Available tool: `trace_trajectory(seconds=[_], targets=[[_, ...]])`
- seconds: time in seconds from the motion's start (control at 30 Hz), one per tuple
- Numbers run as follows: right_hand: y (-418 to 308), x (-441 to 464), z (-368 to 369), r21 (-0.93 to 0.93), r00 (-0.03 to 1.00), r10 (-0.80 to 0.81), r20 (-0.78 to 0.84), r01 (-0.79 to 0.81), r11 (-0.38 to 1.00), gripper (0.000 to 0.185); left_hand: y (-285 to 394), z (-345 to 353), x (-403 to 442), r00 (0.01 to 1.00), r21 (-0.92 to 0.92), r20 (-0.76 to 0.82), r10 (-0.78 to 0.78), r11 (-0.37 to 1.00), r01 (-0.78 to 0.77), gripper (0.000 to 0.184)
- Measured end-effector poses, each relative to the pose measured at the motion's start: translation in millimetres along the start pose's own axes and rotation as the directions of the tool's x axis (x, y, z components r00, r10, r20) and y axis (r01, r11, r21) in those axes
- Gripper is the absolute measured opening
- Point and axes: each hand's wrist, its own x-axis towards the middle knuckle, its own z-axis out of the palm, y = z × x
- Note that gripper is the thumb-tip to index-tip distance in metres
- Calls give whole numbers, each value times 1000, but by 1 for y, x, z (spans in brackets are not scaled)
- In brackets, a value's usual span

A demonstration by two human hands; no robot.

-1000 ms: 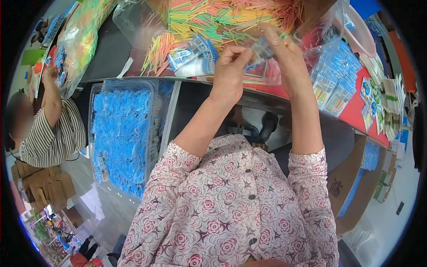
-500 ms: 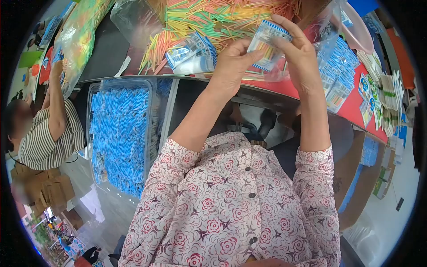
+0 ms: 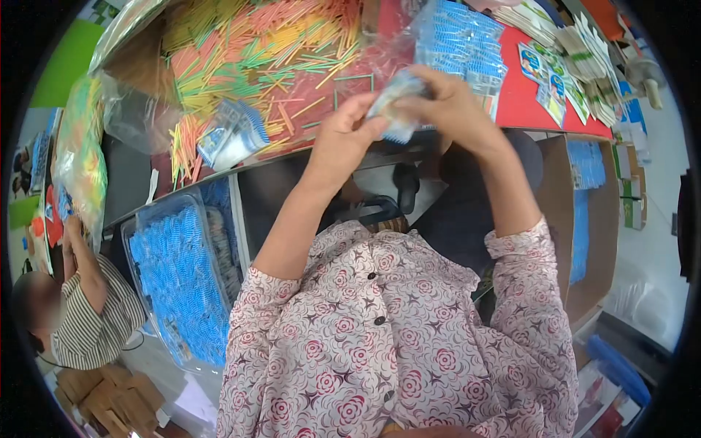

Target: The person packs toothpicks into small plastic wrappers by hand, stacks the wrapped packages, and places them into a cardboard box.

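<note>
A small blue-and-white packet (image 3: 398,102) is held between my two hands over the table's front edge, its contents blurred. My left hand (image 3: 350,131) pinches its left side with thumb and fingers. On the right side my right hand (image 3: 445,106) has its fingers closed on the same packet, smeared by motion. Behind them lie many pink, yellow and green sticks (image 3: 255,44), loose on a red surface. To the left, a few blue-and-white packets (image 3: 234,135) lie on the sticks.
Rows of blue packets (image 3: 460,44) lie at the back right, beside stacked printed cards (image 3: 584,58). A clear bin (image 3: 182,277) full of packets stands below left. A cardboard box (image 3: 595,219) is at right. Another person (image 3: 95,314) in stripes sits at far left.
The view has turned to the right, so the sticks and bin now appear further left. The packet, earlier spread flat with coloured sticks showing, is now tilted and blurred between my hands.
</note>
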Motion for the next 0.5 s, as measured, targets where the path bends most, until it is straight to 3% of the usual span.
trace_trajectory(seconds=[0.03,0.07,0.13,0.17,0.2,0.3,0.37,0.4,0.5], targets=[[-6,-6,-19,81,985,169,23,-170,982,27,0,8,0,1000,-51,8,10,999,-10,21],[-7,-10,-44,16,985,173,-20,-173,985,28,-2,10,1,1000,-50,13,8,999,-7,21],[3,-15,-82,-48,982,174,-70,-177,983,29,-5,13,8,999,206,49,-8,979,-2,32],[9,-19,-96,-147,990,118,-83,-129,981,31,-6,15,11,998,330,65,-18,944,-4,38],[15,-22,-107,-244,994,61,-90,-82,966,33,-3,20,13,997,334,70,-20,943,-5,38],[45,-22,-114,-397,999,7,-53,-28,917,36,4,42,20,999,789,26,-41,614,4,59],[61,-22,-111,-514,999,21,40,3,858,38,-7,49,23,999,825,37,18,563,-41,64],[61,-23,-112,-510,999,18,35,2,860,38,-14,50,25,996,855,47,78,512,-81,69],[50,-29,-108,-330,965,260,-19,-251,910,45,-35,54,34,976,893,92,199,418,-169,78]])
